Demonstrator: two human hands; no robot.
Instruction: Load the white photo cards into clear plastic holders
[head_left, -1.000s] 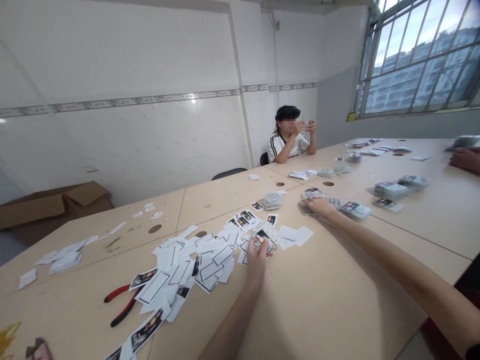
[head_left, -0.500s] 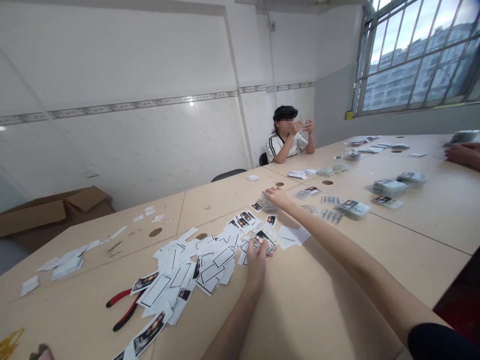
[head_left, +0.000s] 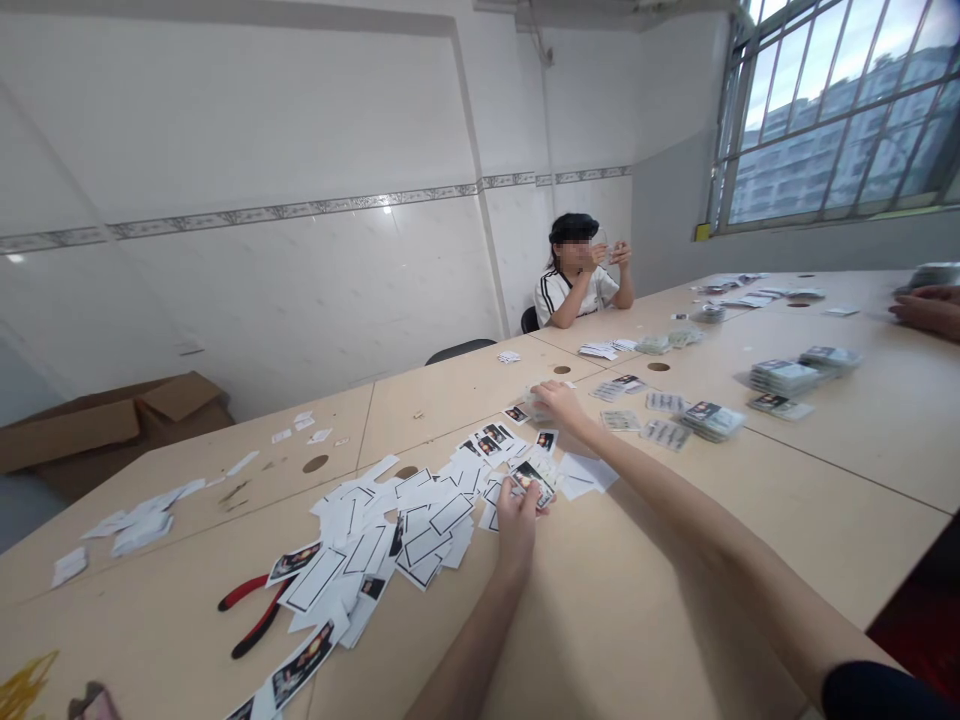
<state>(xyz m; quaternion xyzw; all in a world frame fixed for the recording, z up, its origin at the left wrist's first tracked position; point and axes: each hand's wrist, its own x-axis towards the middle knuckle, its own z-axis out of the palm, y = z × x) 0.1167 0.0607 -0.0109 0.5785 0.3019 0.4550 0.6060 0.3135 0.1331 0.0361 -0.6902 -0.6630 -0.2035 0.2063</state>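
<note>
My left hand (head_left: 517,525) is at the near edge of a spread of white paper cards (head_left: 420,530) with black-framed prints, on a pale wooden table (head_left: 615,600). It holds a printed photo card (head_left: 534,484) between its fingers. My right hand (head_left: 561,405) reaches across the table, with its fingers over a small stack of cards (head_left: 535,405). The stack is mostly hidden by those fingers. Several flat packets (head_left: 645,415) lie just to the right of that hand.
Red-and-black pliers (head_left: 251,615) lie at the pile's left edge. Stacked packets (head_left: 784,378) stand at right, where another person's hand (head_left: 926,310) rests. A co-worker (head_left: 577,270) sits at the far end. A cardboard box (head_left: 112,425) stands against the left wall.
My right hand has moved left from the packets to the small stack, and several packets now lie spread on the table. My left hand has barely moved.
</note>
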